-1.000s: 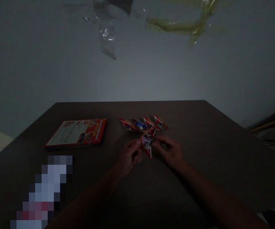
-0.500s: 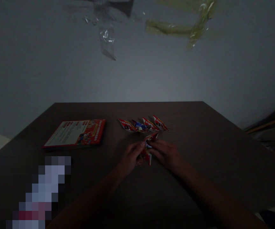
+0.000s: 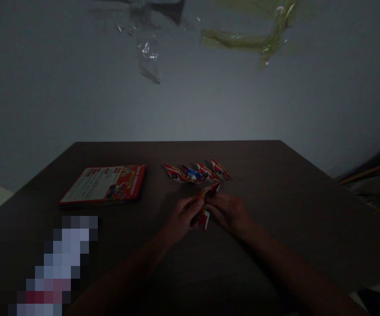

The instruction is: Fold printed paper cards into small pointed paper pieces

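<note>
Both hands meet over the middle of the table on a folded piece of red printed paper [image 3: 211, 191]. One pointed end sticks up beyond my fingers, and a lower corner with a white edge pokes out beneath them. My left hand [image 3: 182, 216] pinches the paper from the left, thumb on top. From the right, the fingertips of my right hand [image 3: 232, 214] press on its middle, which they partly hide. Just beyond my hands, several slanted folded paper pieces lie in a row, among them a blue one [image 3: 194, 174] and a red one [image 3: 222, 170] at the right end.
A flat stack of red and white printed sheets or booklets [image 3: 101, 184] lies at the left of the dark table [image 3: 256, 158]. Nearer me on the left is a pixelated pale object [image 3: 58, 259]. Behind the table stands a wall [image 3: 190, 109] with tape remnants.
The paper between my hands has turned slightly. Its upper point has shifted a little right and shows more red, and its lower corner has moved slightly left. The row and stack stay put.
</note>
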A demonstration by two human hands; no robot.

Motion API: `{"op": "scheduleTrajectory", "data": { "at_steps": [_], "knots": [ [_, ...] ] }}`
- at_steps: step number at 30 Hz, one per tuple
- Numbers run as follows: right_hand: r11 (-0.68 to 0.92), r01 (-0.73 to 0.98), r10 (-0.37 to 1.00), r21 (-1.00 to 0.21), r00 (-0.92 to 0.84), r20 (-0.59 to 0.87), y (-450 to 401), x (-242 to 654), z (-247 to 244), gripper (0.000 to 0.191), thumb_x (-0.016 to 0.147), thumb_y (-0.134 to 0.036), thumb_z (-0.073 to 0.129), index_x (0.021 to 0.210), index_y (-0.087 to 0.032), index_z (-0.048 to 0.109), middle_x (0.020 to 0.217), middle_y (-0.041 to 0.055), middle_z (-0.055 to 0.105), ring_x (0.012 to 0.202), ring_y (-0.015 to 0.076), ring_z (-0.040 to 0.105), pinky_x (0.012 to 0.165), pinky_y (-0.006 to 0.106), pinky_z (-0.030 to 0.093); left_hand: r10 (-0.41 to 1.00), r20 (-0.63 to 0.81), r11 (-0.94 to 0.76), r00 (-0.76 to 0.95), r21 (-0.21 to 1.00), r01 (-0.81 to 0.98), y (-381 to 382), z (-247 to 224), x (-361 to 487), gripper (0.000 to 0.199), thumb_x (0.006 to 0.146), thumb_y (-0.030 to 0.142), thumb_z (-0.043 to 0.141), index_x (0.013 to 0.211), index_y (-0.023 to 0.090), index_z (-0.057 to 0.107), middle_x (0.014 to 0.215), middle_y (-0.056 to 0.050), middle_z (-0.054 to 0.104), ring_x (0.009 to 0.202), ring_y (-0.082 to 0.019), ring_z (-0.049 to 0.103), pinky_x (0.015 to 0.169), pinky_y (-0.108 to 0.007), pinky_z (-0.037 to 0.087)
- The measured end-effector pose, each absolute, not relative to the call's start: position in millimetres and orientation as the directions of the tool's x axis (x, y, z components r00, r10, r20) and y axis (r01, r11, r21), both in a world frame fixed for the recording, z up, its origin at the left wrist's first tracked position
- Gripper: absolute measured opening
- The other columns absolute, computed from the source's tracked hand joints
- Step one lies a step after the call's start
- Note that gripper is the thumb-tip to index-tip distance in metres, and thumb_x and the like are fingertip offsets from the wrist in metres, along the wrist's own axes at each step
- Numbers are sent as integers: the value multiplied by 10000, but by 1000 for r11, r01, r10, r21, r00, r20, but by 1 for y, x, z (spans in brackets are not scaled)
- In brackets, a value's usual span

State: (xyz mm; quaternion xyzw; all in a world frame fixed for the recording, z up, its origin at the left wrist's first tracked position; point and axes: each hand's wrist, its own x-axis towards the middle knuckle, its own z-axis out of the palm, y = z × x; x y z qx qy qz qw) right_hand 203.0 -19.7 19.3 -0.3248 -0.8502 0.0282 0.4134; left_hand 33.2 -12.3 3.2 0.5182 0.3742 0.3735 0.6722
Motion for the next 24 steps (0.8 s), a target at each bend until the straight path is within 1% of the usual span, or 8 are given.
{"op": "scheduleTrajectory", "data": {
  "at_steps": [4,7,9,13,17,19,21,24],
  "knots": [
    [795,524,568,-307,-463,681,-18,203,17,166,882,-187,523,1013,-149,617,925,97,688,821,158,663,719,255,559,895,-45,122,443,982,-146,-11,-5,33,379,822,503,521,817,132,597,542,35,499,415,-58,448,374,-167,342],
    [794,515,577,-322,-476,664,-16,202,15,176,881,-190,528,1030,-148,611,930,97,682,833,158,657,726,258,554,927,-31,112,373,974,-197,-9,-12,35,358,805,480,563,812,124,608,562,22,523,452,-74,481,420,-188,397],
    [790,519,580,-327,-456,675,-15,201,15,196,872,-192,544,1051,-144,606,924,102,676,824,162,652,715,265,551,942,-29,129,333,951,-282,-7,-14,37,345,788,466,592,843,126,619,589,20,532,472,-83,489,422,-196,403],
    [763,526,608,-376,-385,694,-17,200,20,266,863,-190,556,1127,-165,575,891,85,664,771,151,630,671,272,536,959,5,142,282,855,-499,-6,-11,41,291,759,421,637,816,136,619,686,8,571,543,-89,513,463,-201,425],
    [755,513,611,-408,-324,722,-24,198,24,153,850,-164,560,993,-165,614,795,63,661,694,135,609,619,253,511,967,22,136,255,801,-583,-7,-5,41,256,802,404,588,846,152,600,665,18,563,537,-91,515,499,-213,421],
    [761,501,611,-413,-339,715,-27,196,21,102,839,-182,579,933,-167,615,750,51,659,647,130,598,582,247,495,966,30,133,256,793,-594,-7,-3,41,251,815,404,570,840,155,586,662,18,565,530,-91,512,517,-219,418],
    [773,478,609,-417,-374,700,-28,193,16,142,810,-230,627,932,-159,608,717,47,651,621,131,593,570,248,492,974,14,130,227,785,-605,-7,-3,40,251,805,404,582,836,155,579,679,14,574,552,-94,517,534,-218,414],
    [785,476,588,-398,-367,721,-29,187,10,236,778,-275,668,973,-165,595,742,47,668,619,129,603,567,241,497,978,-48,168,205,767,-619,-6,-1,40,268,789,416,594,863,159,576,718,4,595,604,-109,545,555,-222,418]
  ]
}}
